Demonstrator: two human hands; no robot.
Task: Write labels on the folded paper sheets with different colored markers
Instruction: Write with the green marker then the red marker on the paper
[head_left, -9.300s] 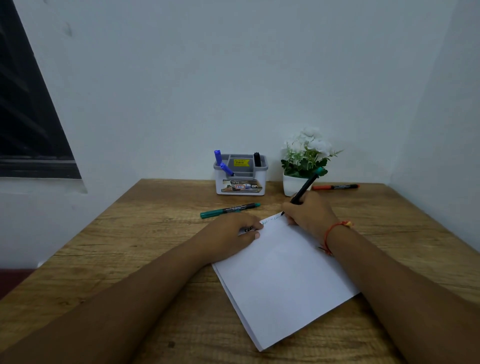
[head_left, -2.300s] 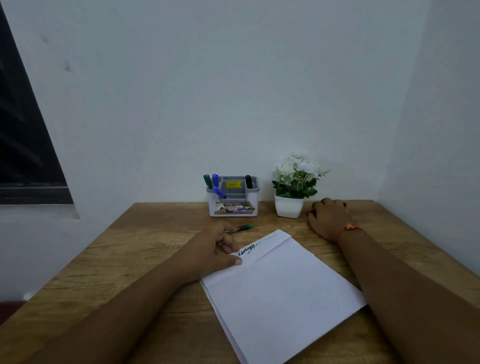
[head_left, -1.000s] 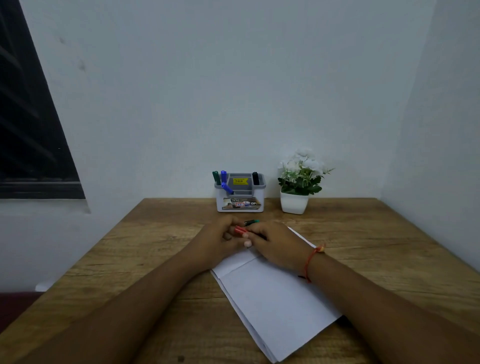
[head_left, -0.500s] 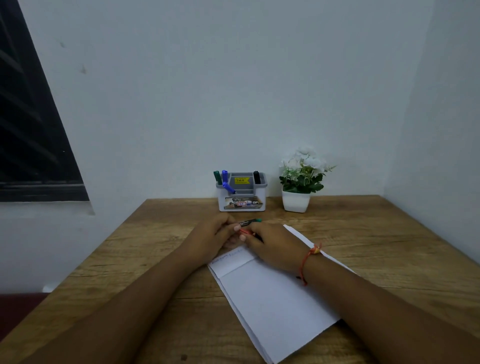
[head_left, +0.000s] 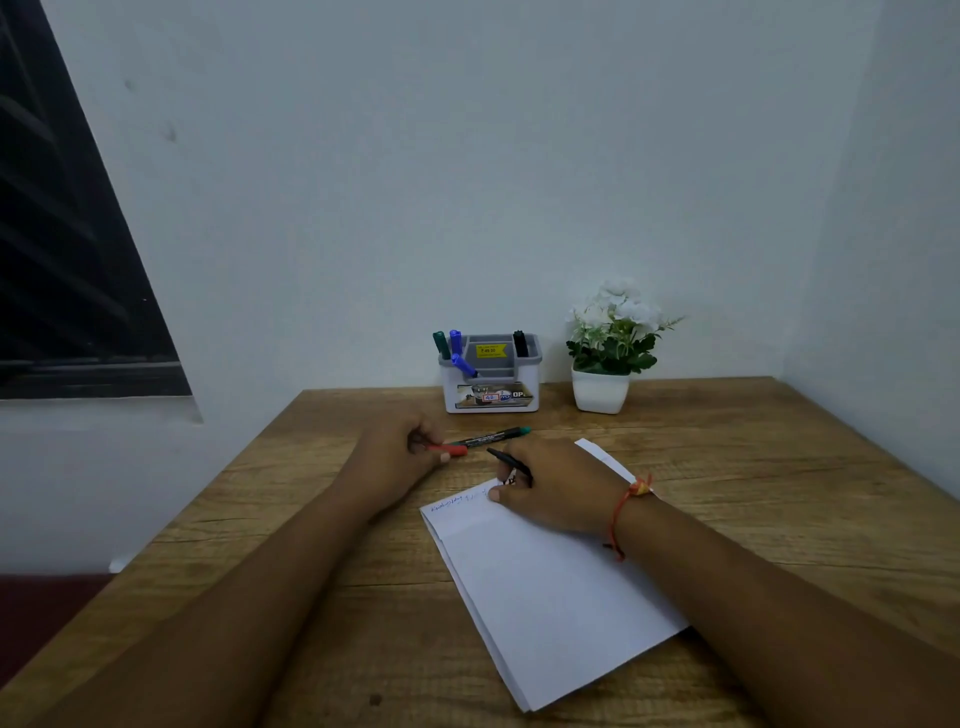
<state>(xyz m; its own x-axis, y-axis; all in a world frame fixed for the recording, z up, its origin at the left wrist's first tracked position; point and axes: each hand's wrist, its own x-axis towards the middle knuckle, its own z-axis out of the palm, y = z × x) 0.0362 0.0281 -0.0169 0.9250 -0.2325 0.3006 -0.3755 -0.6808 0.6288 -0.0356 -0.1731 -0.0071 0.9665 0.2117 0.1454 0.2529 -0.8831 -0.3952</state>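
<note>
Now, on the desk (head_left: 779, 467), toward its near edge, the folded paper sheets (head_left: 561, 597) lie under my right hand (head_left: 556, 488), my left hand (head_left: 400, 457) off them, so I'd write lightly, fingers curled round the uncapped marker (head_left: 506, 460), left fingers pinching its red cap (head_left: 449, 449).

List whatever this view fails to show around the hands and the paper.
Head view, all items:
1. Writing on the folded paper: too small to read.
2. Where the tip of the marker meets the paper: screened by fingers of the right hand.
3. One end of the red cap: covered by the left hand.
4. Lower parts of the pens in the organizer: hidden by its wall.
</note>
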